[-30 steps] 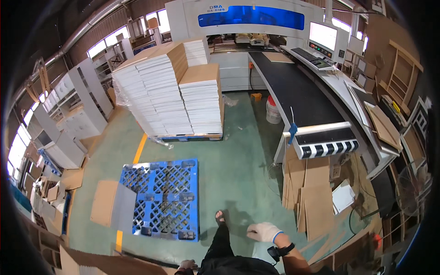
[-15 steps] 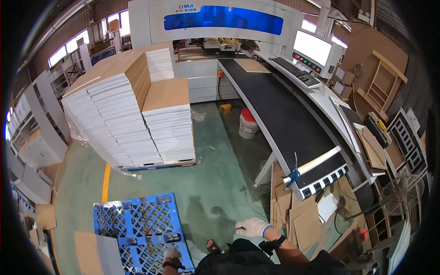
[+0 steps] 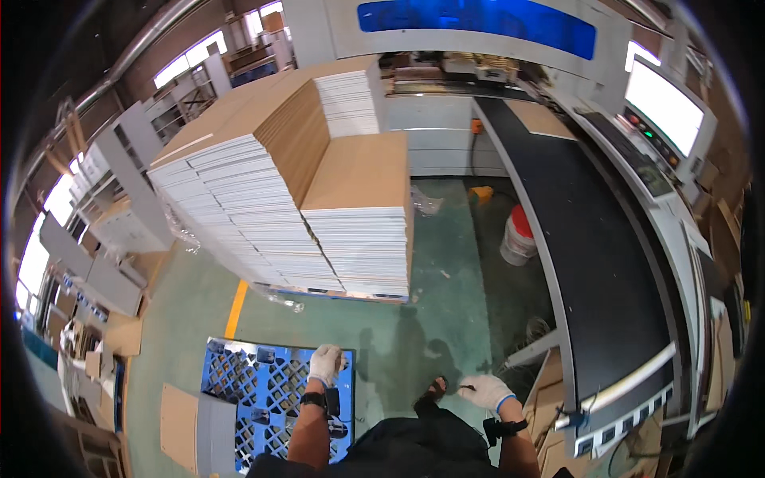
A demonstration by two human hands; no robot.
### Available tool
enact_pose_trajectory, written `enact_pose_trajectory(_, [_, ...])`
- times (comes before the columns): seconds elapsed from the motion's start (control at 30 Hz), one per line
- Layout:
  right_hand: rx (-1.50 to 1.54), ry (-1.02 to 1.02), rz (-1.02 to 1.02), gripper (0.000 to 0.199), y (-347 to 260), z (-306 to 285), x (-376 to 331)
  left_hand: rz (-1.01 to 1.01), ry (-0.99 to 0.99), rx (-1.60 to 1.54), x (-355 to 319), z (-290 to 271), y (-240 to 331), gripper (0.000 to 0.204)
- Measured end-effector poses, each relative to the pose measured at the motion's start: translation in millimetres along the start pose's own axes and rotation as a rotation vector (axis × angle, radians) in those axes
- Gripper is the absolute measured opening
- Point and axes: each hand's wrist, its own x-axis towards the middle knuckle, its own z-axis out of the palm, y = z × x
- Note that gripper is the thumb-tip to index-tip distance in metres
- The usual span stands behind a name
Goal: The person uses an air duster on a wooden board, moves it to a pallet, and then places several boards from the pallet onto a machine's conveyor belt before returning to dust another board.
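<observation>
My left hand [image 3: 325, 366], in a white work glove, hovers over the blue plastic pallet [image 3: 279, 357] with its fingers loosely apart and nothing visible in them. To the right, at about the same height, my right hand [image 3: 488, 392] is gloved too. Its fingers are curled closed, and a small dark thing shows at their tips, too small to name. Ahead stands a tall stack of white-edged boards [image 3: 231, 199] with brown tops. A lower step of the same boards [image 3: 358, 179] forms its right front part.
A black conveyor belt [image 3: 590, 239] runs along the right from a large machine [image 3: 454, 115], carrying one brown board [image 3: 540, 119]. Beneath its edge sits a white bucket [image 3: 518, 243] with a red top. Panels [image 3: 199, 430] lean by the pallet's left side. Clear plastic wrap [image 3: 279, 299] trails on the floor.
The view has turned left and come closer to the board stack. My left hand has moved forward and up from the lower edge. My right hand stays curled.
</observation>
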Motion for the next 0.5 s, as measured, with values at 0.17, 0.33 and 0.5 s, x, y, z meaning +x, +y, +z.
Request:
enact_pose_trajectory(0.17, [0.143, 0.124, -0.068, 0.033, 18.9, -72.6, 53.9, 0.124, 0.148, 0.098, 62.5, 36.8, 72.4, 0.021])
enact_pose_trajectory(0.33, [0.271, 0.107, -0.071, 0.034, 35.0, -138.2, 102.3, 0.261, 0.281, 0.273, 125.5, 66.9, 120.4, 0.022])
enact_pose_trajectory(0.5, [0.667, 0.121, -0.159, 0.031, 43.9, -200.9, 172.0, 0.493, 0.510, 0.507, 205.9, 63.9, 155.7, 0.038])
